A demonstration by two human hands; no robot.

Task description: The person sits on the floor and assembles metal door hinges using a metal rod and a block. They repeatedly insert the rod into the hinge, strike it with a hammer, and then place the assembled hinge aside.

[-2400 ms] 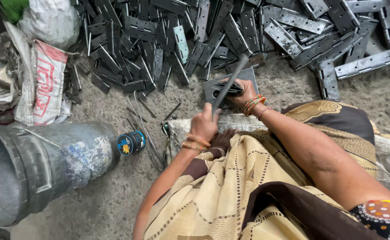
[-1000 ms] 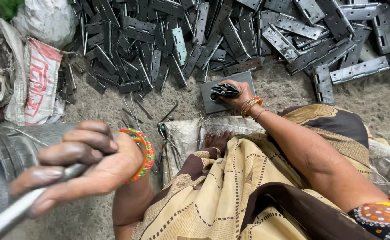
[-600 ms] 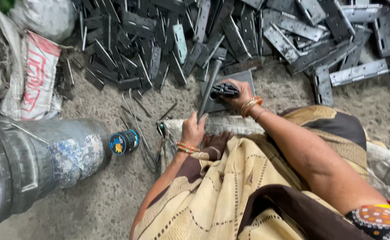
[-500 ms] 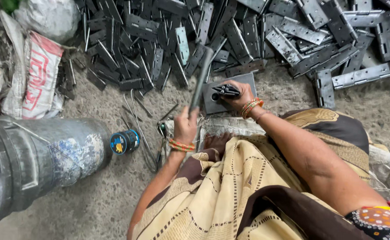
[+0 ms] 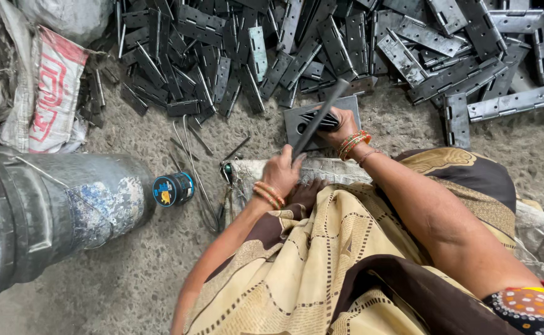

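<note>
Left hand: my left hand point(image 5: 281, 172) sits just in front of my lap, fist curled, knuckles up, wrist bent slightly with orange bangles at the cuff of the forearm.
Left grip: clenched around the lower end of a long dark metal rod point(image 5: 319, 119), which slants up and to the right from my fist.
Rod: its upper end lies over the flat grey metal plate point(image 5: 295, 121) and crosses in front of my right hand; I cannot tell whether the tip touches anything.
Right hand: my right hand point(image 5: 340, 124) reaches further out than the left, arm stretched forward from the shoulder, wrist ringed with red and orange bangles, palm down on the plate.
Right grip: fingers closed on a small dark metal hinge piece point(image 5: 320, 119), pinning it to the plate; the rod hides part of it.
Plate: it rests on the rough concrete floor point(image 5: 129, 273), at the near edge of the heap of grey metal hinges point(image 5: 321, 43).
Lap: a yellow and brown patterned cloth point(image 5: 321, 260) covers my legs below both arms.
Left side: a dented grey metal bucket point(image 5: 49, 211) lies on its side, with a small blue and black spool point(image 5: 173, 188) just beside its base.
Near the spool: thin loose wire rods point(image 5: 191, 149) lie on the floor between the spool and the heap.
Far left: white woven sacks with red print point(image 5: 52, 93) slump against the heap.
</note>
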